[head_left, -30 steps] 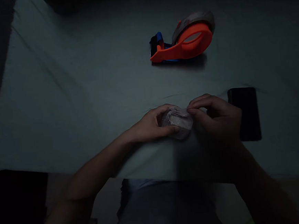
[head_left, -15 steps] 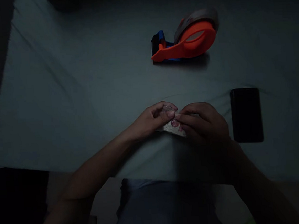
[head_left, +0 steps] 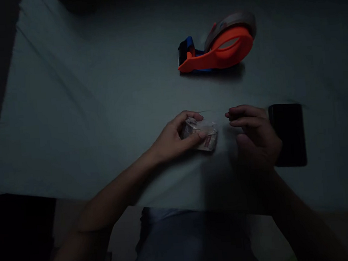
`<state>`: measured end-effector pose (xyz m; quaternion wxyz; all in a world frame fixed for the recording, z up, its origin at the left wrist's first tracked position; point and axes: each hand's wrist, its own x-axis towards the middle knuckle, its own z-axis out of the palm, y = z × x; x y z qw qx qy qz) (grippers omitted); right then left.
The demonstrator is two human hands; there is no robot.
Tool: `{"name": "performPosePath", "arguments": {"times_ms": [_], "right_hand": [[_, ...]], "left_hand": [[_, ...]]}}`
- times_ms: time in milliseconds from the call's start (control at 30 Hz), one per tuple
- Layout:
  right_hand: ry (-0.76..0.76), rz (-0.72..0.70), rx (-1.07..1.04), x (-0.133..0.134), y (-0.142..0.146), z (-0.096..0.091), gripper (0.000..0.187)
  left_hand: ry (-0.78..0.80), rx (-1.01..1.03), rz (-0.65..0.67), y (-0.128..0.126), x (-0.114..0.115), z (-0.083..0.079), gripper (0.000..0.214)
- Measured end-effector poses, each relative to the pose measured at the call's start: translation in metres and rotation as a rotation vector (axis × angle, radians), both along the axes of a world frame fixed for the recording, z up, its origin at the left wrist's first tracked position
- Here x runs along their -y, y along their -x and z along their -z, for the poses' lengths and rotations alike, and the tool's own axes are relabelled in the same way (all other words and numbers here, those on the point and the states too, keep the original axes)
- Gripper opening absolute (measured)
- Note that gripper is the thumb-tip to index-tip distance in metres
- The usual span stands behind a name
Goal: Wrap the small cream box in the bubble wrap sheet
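A small box-shaped packet in clear, shiny wrap (head_left: pixel 210 140) is held in my left hand (head_left: pixel 171 140), thumb across its top and fingers round its far side. Its print is too dim to read. To the right of the packet, apart from it, my right hand (head_left: pixel 254 136) is raised with nothing in it, its fingers loosely bent and the thumb apart from them. Farther back on the cloth rests an orange and blue tape dispenser (head_left: pixel 198 62), loaded with a roll of tape (head_left: pixel 231 19).
A black, flat rectangular object (head_left: pixel 291 135) lies just right of my right hand. Pale cloth (head_left: pixel 100 112) covers the table, creased in places, its front edge close to my lap. The room is very dark.
My right hand has let go of the packet and moved off to the right. The packet has been turned in my left hand and shows a different face.
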<state>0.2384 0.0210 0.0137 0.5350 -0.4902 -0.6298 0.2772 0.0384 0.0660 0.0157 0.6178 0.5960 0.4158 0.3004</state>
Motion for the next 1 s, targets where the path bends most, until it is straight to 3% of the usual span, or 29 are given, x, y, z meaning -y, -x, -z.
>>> {"name": "performPosePath", "arguments": {"times_ms": [133,300,433,667,867,1000], "right_hand": [[0.048,0.045,0.077,-0.002,0.002,0.004,0.015],[0.049,0.092,0.153,-0.004,0.001,0.007,0.016],[0.012,0.085,0.179,-0.005,0.0,0.008,0.017],[-0.082,-0.157,0.377,-0.007,0.002,0.005,0.037],[-0.08,-0.182,0.468,-0.009,-0.002,0.003,0.027],[-0.107,-0.204,0.497,-0.008,-0.004,-0.002,0.018]], "left_hand": [[-0.322,-0.36,-0.03,0.002,-0.003,0.01,0.054],[-0.403,-0.499,-0.01,0.006,-0.006,0.013,0.078],[-0.436,-0.609,0.005,0.007,-0.003,0.006,0.071],[-0.586,-0.503,0.115,-0.004,0.009,0.008,0.067],[-0.707,-0.492,0.09,-0.007,0.007,0.018,0.067],[-0.667,-0.411,0.047,-0.005,0.008,0.015,0.066]]}}
